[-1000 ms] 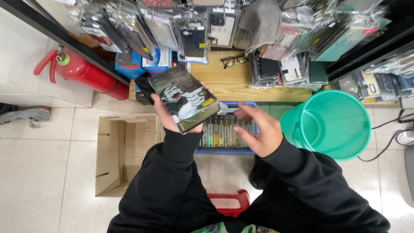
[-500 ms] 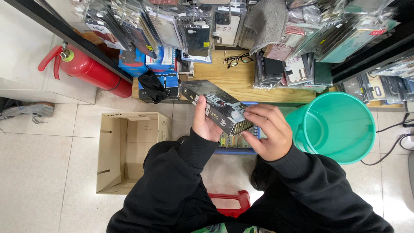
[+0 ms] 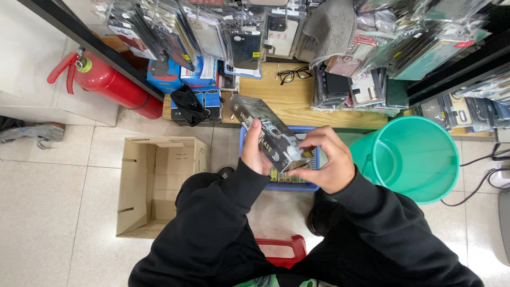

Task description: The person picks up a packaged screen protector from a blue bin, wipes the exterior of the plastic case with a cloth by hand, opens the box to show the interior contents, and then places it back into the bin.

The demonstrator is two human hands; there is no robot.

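A red fire extinguisher point(image 3: 109, 84) lies on the floor at the far left, and its far end is hidden under a dark shelf edge. Next to it sits a brown cardboard box point(image 3: 135, 186), open on top, with nothing inside that can be seen. In the middle, the left hand point(image 3: 254, 151) grips a long dark box point(image 3: 270, 133) with a car picture on it, fingers wrapped tight around its side. The box is held up in the air, tilted, right over a blue basket point(image 3: 297, 184). The basket is mostly hidden by the box and hands; small packs show inside, too tiny to make out. The right hand point(image 3: 325, 162) pinches the near end of the box with bent fingers. A green bucket point(image 3: 417, 159) stands at the right; nothing can be seen inside.
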